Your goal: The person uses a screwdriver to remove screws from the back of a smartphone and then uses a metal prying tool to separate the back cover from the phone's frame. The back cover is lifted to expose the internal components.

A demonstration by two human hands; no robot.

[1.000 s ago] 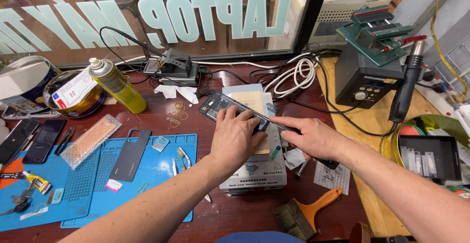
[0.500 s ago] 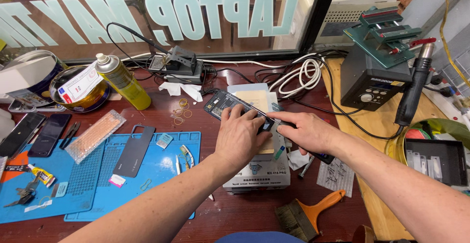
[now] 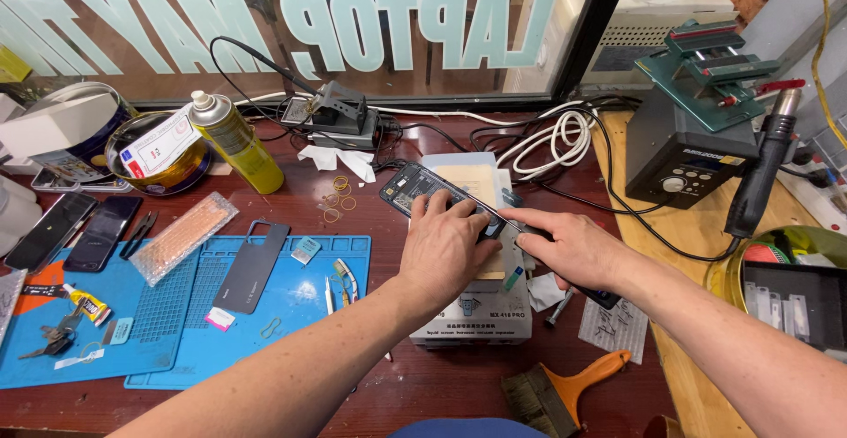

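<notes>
Two hands worked on an opened phone (image 3: 422, 188) that lay across a white box (image 3: 481, 310) near the middle of the counter (image 3: 371, 394). The left hand (image 3: 445, 248) pressed flat on the phone's near end, fingers spread and bearing down rather than clenched. The right hand (image 3: 569, 246) lay just beside it, fingers closed on something thin at the phone's edge; what it was I could not tell. The phone's far end showed bare innards, so the back was already off, and a dark back cover (image 3: 251, 266) lay on the blue mat (image 3: 168, 332) to the left. Judging by that, opening was done and the inside work was still under way, with reassembly left.

Around it, the counter was crowded. A yellow bottle (image 3: 231, 142) stood by a round tin (image 3: 159, 160), and two other phones (image 3: 75, 231) lay at the left edge. Rubber bands (image 3: 335, 193) were scattered just beyond the phone. A hot-air station (image 3: 684, 151) stood to the right with its handle (image 3: 759, 178) hung beside it, cables (image 3: 551, 138) trailing close behind the box. An orange-handled brush (image 3: 565, 389) lay near the front edge.
</notes>
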